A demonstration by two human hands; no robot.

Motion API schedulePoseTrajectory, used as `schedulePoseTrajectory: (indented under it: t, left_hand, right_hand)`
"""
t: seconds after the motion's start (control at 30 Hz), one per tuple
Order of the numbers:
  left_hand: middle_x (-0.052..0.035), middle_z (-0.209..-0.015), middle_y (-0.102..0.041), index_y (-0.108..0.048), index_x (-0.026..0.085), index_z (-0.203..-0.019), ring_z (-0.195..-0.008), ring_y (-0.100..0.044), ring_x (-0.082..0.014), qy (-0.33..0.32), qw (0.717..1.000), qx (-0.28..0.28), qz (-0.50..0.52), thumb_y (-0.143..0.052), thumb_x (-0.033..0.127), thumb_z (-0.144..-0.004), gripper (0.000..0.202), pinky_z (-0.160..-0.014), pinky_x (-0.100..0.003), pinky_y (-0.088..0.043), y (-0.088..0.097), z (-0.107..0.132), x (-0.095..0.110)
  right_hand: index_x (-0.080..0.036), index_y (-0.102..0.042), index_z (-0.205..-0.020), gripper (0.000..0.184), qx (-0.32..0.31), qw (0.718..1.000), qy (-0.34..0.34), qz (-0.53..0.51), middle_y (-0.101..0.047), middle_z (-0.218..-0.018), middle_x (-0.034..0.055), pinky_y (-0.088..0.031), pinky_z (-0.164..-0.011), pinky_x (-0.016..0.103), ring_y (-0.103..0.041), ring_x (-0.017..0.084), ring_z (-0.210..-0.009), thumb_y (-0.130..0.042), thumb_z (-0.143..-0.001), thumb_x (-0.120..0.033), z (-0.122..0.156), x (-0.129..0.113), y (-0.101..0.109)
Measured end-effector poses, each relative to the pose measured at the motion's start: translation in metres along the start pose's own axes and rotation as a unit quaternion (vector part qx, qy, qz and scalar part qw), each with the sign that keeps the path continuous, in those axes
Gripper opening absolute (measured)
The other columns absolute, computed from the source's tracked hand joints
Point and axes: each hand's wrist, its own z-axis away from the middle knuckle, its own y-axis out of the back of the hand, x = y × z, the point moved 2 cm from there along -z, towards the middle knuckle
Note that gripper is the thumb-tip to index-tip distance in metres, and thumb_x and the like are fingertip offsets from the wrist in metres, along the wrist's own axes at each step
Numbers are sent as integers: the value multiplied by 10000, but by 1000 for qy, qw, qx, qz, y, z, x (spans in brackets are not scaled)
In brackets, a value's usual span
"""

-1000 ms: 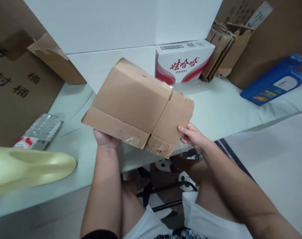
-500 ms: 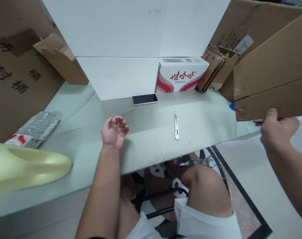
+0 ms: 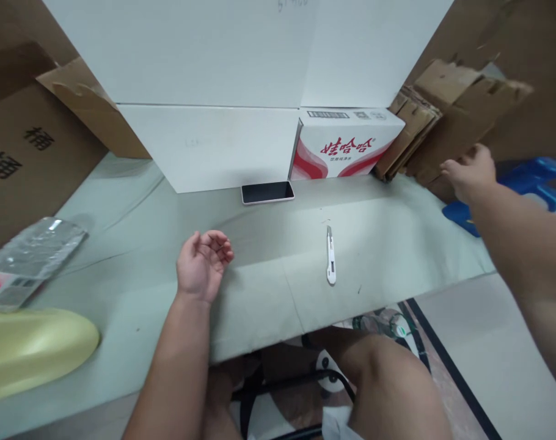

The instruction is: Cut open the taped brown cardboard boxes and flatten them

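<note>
My left hand [image 3: 205,263] rests palm up on the pale green tabletop [image 3: 269,269], fingers loosely curled and apart, holding nothing. On the right, my right hand [image 3: 473,174] is stretched toward the back, thumb and fingers apart. Just beyond it a flattened cardboard piece [image 3: 461,119] leans beside a stack of folded cardboard [image 3: 409,128]; its edge is blurred. I see no grip on it. Between the hands lies a white utility knife [image 3: 331,256]. A dark-screened phone [image 3: 267,192] lies farther back.
A white panel [image 3: 209,146] and a white-red carton [image 3: 346,146] stand at the back. Blue objects [image 3: 530,183] sit beyond my right forearm. At left are clear plastic packaging [image 3: 40,253], a yellow smooth object [image 3: 40,351] and a brown box [image 3: 12,159].
The large cardboard sheet my right hand held near the right edge is now out of that grip, leaning by the stack. That hand moved back and left. The view shifted slightly.
</note>
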Motion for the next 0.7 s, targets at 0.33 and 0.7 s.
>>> schedulePoseTrajectory:
  t: [0.33,0.7]
  left_hand:
    - [-41,-626,-577,-640,153,-632,-531,-559,-117,3,1000,-11,11,-286,351,-988,539,-537,-217,-480,-8,9,7]
    - [12,-530,-483,-566,170,-622,-427,-451,-81,-28,995,-34,94,-429,363,-936,393,-470,-179,-402,31,47,26]
  right_hand:
    - [-132,-647,-1289,387,-395,909,-25,131,-712,-1279,230,-608,-844,327,-765,252,-1015,-598,-924,-251,51,7,-22]
    - [-215,-729,-1221,370,-458,709,497,199,-749,-1194,118,-580,-933,416,-745,258,-962,-565,-909,-327,235,-147,-82]
